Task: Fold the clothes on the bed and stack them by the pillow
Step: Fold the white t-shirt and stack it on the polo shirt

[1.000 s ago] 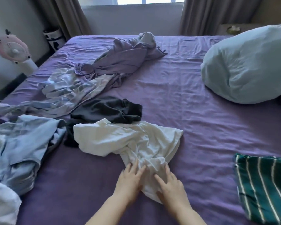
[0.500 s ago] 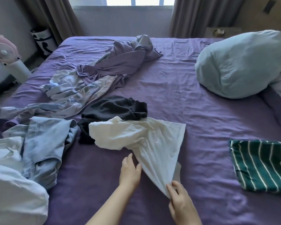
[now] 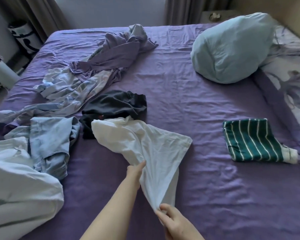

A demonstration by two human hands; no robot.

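A white shirt (image 3: 145, 144) lies crumpled in the middle of the purple bed (image 3: 189, 101). My right hand (image 3: 173, 220) pinches its near corner and lifts it. My left hand (image 3: 135, 170) reaches under the cloth's left edge; its fingers are mostly hidden by the fabric. Behind the shirt sits a black garment (image 3: 114, 104). A folded green striped piece (image 3: 253, 141) lies at the right, below the light blue pillow (image 3: 232, 47).
Pale denim clothes (image 3: 47, 141) and a white garment (image 3: 16, 187) are heaped at the left. A purple and printed sheet (image 3: 93, 70) trails across the far left. A floral pillow (image 3: 293, 75) lies at the right edge. A fan stands off the bed's left side.
My right hand has drawn the shirt's corner toward me and raised it, stretching the cloth. My left hand slid under the shirt's left edge. The camera turned right.
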